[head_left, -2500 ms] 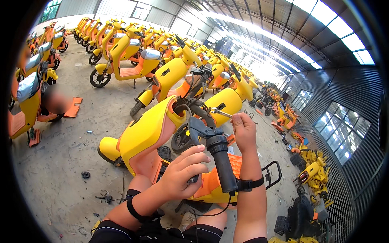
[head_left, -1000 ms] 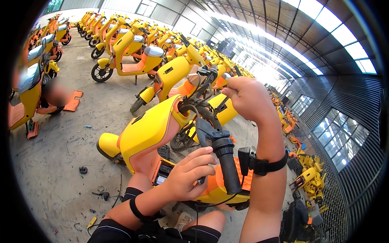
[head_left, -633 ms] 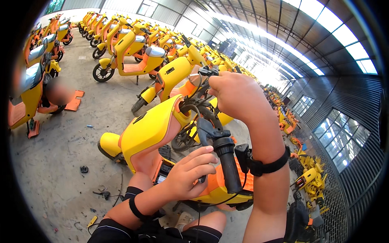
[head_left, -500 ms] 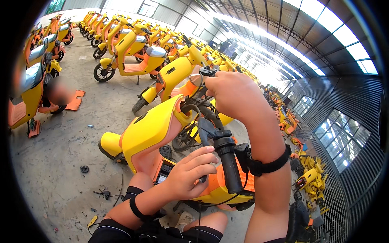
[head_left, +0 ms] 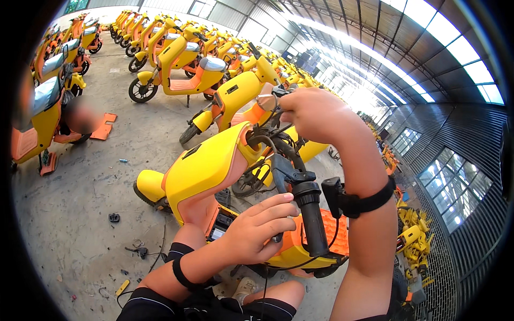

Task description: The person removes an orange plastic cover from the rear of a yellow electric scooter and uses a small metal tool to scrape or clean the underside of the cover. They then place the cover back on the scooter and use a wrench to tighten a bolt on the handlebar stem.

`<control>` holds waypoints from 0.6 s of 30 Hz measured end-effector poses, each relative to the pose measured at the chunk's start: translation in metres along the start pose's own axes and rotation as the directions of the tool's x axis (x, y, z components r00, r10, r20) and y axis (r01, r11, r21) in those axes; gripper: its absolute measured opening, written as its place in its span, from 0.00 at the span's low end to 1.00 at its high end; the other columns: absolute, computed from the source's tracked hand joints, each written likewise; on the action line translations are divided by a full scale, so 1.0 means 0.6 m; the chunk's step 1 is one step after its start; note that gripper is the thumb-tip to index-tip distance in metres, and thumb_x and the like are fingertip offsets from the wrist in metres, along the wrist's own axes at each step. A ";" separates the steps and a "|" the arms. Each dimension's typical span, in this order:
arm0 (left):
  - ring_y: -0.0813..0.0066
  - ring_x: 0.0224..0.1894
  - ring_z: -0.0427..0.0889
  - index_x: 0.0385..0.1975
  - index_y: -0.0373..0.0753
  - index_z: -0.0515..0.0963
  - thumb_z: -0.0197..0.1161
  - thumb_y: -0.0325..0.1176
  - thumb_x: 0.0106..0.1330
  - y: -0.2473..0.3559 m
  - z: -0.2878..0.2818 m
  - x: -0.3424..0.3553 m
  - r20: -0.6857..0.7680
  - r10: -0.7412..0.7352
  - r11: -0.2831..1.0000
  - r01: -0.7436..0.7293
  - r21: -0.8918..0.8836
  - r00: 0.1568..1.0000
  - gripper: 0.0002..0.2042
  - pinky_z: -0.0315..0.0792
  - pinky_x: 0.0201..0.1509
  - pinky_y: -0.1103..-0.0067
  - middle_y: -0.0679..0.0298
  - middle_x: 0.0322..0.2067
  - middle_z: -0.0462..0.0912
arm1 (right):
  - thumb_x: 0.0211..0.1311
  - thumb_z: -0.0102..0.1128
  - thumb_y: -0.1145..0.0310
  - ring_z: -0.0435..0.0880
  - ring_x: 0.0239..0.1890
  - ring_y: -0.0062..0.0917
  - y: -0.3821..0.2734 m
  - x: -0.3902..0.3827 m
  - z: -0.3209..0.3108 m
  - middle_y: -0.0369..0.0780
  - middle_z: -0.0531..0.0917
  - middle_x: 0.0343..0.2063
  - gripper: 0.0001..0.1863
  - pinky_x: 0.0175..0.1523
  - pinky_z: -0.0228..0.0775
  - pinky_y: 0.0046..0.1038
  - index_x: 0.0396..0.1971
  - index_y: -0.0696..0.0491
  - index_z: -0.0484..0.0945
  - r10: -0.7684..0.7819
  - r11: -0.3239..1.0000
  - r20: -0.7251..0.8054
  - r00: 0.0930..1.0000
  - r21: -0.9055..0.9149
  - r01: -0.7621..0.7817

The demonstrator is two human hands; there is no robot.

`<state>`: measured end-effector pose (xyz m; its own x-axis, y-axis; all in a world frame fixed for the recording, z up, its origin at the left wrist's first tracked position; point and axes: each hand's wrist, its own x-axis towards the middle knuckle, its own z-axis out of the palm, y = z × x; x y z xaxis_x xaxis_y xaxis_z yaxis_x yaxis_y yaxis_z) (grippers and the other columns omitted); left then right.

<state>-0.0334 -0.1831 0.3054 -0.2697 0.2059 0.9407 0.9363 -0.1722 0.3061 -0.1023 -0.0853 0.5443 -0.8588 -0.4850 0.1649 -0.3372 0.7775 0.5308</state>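
A yellow and orange scooter (head_left: 210, 160) stands in front of me, its black handlebar turned with the near rubber grip (head_left: 313, 227) toward me. My left hand (head_left: 259, 227) is at the brake lever (head_left: 277, 174) beside that grip, fingers laid across it and thumb below; the lever's rounded tip shows by the thumb. At the far end of the handlebar, my right hand (head_left: 317, 112) is curled next to a dark control fitting (head_left: 280, 91). What lies inside its fingers is hidden. Cables (head_left: 262, 140) loop out of the scooter's head between the hands.
Rows of yellow scooters (head_left: 187, 69) fill the left and back of the hall. An orange panel (head_left: 104, 127) lies on the concrete floor, with a small black part (head_left: 114, 218) and a loose lever with cable (head_left: 140, 250) nearer me. Yellow scrap parts (head_left: 412, 241) are heaped at right.
My right hand and forearm have shifted slightly right and up, and the handlebar has moved a little to the right. My left hand stays at the brake lever. The whole view has shifted slightly.
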 end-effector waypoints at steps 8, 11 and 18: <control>0.48 0.66 0.71 0.41 0.39 0.77 0.61 0.16 0.49 -0.002 0.006 -0.001 -0.015 0.009 1.000 -0.009 -0.003 1.000 0.18 0.69 0.66 0.62 0.58 0.50 0.79 | 0.60 0.62 0.67 0.85 0.40 0.41 0.087 -0.051 0.055 0.44 0.86 0.34 0.07 0.47 0.77 0.40 0.34 0.53 0.82 0.185 0.945 -0.037 0.982 0.280 -0.168; 0.48 0.65 0.71 0.41 0.39 0.77 0.61 0.16 0.49 -0.007 -0.001 -0.008 -0.039 -0.001 0.999 0.002 0.037 0.999 0.18 0.69 0.66 0.63 0.58 0.50 0.79 | 0.58 0.62 0.67 0.85 0.39 0.43 0.088 -0.059 0.178 0.45 0.85 0.33 0.08 0.46 0.78 0.40 0.35 0.53 0.82 0.097 0.986 0.260 0.961 0.109 -0.129; 0.47 0.62 0.73 0.41 0.40 0.77 0.60 0.17 0.49 -0.009 0.011 -0.001 -0.041 0.028 0.999 -0.029 -0.020 0.999 0.17 0.69 0.64 0.60 0.58 0.48 0.79 | 0.60 0.62 0.71 0.85 0.36 0.41 0.061 -0.160 0.348 0.48 0.84 0.32 0.07 0.42 0.75 0.37 0.35 0.58 0.80 0.404 0.669 -0.148 0.903 0.721 -0.181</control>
<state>-0.0368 -0.1758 0.3023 -0.2523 0.1613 0.9541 0.9390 -0.1973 0.2817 -0.1126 0.0732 0.3743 -0.8544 -0.1833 0.4861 -0.3484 0.8963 -0.2744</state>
